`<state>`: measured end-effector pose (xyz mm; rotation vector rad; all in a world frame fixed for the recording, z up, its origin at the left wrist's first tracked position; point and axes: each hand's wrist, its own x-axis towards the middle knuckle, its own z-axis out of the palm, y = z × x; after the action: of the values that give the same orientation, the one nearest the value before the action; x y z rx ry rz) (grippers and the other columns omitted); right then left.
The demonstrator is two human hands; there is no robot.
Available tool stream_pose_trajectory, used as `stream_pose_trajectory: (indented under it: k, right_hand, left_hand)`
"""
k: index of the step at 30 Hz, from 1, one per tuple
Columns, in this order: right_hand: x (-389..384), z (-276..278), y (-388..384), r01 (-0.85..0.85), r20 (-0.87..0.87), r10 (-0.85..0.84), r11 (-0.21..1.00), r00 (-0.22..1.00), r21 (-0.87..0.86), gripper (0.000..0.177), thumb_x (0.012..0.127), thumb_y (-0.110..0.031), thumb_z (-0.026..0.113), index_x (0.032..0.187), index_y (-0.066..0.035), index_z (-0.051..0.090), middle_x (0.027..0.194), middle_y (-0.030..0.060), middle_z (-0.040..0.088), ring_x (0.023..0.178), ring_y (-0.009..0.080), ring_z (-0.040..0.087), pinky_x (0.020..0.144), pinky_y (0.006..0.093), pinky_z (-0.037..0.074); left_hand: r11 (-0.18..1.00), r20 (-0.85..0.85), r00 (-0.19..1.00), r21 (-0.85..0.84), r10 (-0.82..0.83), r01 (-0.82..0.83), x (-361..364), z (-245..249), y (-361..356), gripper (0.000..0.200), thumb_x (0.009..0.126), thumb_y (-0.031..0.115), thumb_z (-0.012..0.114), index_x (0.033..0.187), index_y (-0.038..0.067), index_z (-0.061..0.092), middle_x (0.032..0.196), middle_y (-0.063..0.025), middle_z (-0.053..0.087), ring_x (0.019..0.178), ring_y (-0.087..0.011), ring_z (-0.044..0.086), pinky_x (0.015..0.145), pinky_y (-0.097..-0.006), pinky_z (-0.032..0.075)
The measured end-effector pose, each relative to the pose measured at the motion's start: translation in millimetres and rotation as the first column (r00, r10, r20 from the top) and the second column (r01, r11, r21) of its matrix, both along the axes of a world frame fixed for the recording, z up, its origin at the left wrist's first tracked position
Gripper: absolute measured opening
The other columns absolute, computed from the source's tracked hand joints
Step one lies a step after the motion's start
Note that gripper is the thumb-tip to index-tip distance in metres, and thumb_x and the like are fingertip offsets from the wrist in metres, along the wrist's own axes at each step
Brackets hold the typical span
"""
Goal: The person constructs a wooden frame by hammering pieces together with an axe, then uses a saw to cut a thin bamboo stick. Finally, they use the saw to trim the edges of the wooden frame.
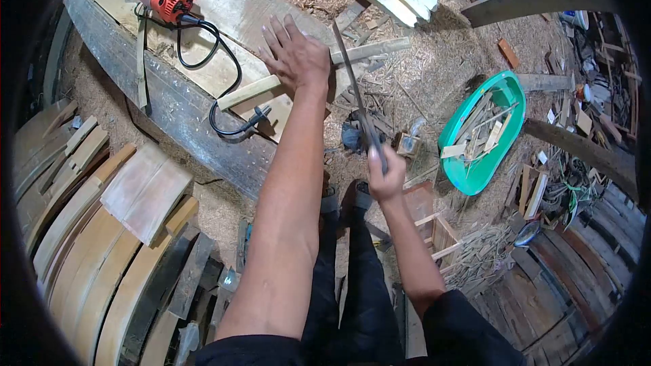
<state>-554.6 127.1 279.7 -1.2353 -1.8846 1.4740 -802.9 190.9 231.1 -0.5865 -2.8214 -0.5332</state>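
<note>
My left hand point(296, 56) lies with its fingers spread over a wooden strip point(380, 49), on top of a wide pale board point(224, 0). The strip runs out from under the palm on both sides and reaches past the board's right edge. My right hand point(387, 175) is closed round the handle of a handsaw point(354, 85). Its long blade is seen nearly edge-on and points away from me, crossing the strip just right of my left hand. Teeth on the blade are too fine to make out.
A red power tool point(166, 0) with a black cord point(237, 71) and plug rests on the board. To the right, a green tub point(468, 179) holds wood offcuts. Curved planks point(81, 264) are stacked at left. Shavings cover the floor point(413, 88).
</note>
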Motion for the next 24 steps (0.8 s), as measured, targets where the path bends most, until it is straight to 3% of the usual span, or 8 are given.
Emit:
stream_pose_trajectory:
  k: [9, 12, 18, 20, 21, 24]
  right_hand:
    - [-31, 0, 17, 0.019, -0.035, -0.022, 0.998, 0.999, -0.066, 0.027, 0.094, -0.021, 0.059, 0.075, -0.001, 0.058, 0.055, 0.003, 0.05, 0.052, 0.0084, 0.046, 0.048, 0.0294, 0.037]
    - [3, 8, -11, 0.033, -0.034, -0.034, 0.999, 0.999, -0.037, 0.027, 0.094, -0.02, 0.059, 0.075, -0.001, 0.057, 0.055, 0.003, 0.049, 0.052, 0.0082, 0.047, 0.048, 0.0298, 0.038]
    - [-34, 0, 27, -0.015, 0.009, 0.016, 0.999, 1.0, -0.037, 0.026, 0.094, -0.02, 0.058, 0.077, -0.001, 0.058, 0.058, 0.0042, 0.05, 0.054, 0.0086, 0.048, 0.05, 0.0299, 0.039]
    - [-34, -4, 25, -0.016, -0.003, 0.016, 1.0, 1.0, -0.009, 0.026, 0.094, -0.02, 0.058, 0.077, -0.001, 0.057, 0.057, 0.0041, 0.049, 0.054, 0.0089, 0.047, 0.05, 0.0301, 0.039]
    - [-21, 2, 11, 0.013, -0.058, -0.015, 0.999, 0.998, -0.029, 0.026, 0.094, -0.02, 0.058, 0.075, -0.001, 0.056, 0.057, 0.0041, 0.048, 0.054, 0.0091, 0.044, 0.05, 0.0304, 0.038]
    - [19, 8, -16, 0.013, 0.003, -0.013, 1.0, 1.0, -0.008, 0.025, 0.094, -0.019, 0.057, 0.076, -0.002, 0.057, 0.056, 0.0041, 0.048, 0.053, 0.009, 0.045, 0.05, 0.03, 0.038]
  left_hand:
    - [1.0, -0.003, 1.0, 0.019, 0.0, 0.0, 2, -2, 0, 0.053, 0.086, 0.021, 0.052, 0.139, 0.014, 0.048, 0.153, -0.0096, 0.037, 0.143, -0.0312, 0.031, 0.116, -0.0533, 0.019]
    - [1.0, 0.081, 0.996, 0.017, -0.022, 0.02, 1, 0, -1, 0.06, 0.083, 0.022, 0.053, 0.141, 0.013, 0.044, 0.156, -0.0105, 0.032, 0.146, -0.0308, 0.024, 0.118, -0.0537, 0.01]
    - [1.0, 0.101, 0.995, 0.005, -0.022, 0.022, 1, 2, -1, 0.062, 0.083, 0.024, 0.053, 0.143, 0.013, 0.042, 0.157, -0.0101, 0.03, 0.147, -0.0309, 0.023, 0.118, -0.0539, 0.011]
    - [1.0, 0.027, 1.0, 0.021, -0.007, 0.007, 2, 1, 0, 0.057, 0.084, 0.021, 0.053, 0.14, 0.014, 0.046, 0.154, -0.0101, 0.036, 0.144, -0.0315, 0.029, 0.117, -0.0532, 0.017]
    - [1.0, -0.009, 1.0, 0.028, -0.003, 0.003, 3, 0, -1, 0.055, 0.084, 0.02, 0.052, 0.138, 0.014, 0.048, 0.152, -0.0102, 0.038, 0.142, -0.0318, 0.033, 0.116, -0.0529, 0.019]
    - [1.0, -0.001, 1.0, 0.021, -0.005, 0.005, 2, 1, 0, 0.055, 0.083, 0.02, 0.053, 0.138, 0.014, 0.048, 0.152, -0.0102, 0.038, 0.142, -0.0318, 0.032, 0.115, -0.0532, 0.02]
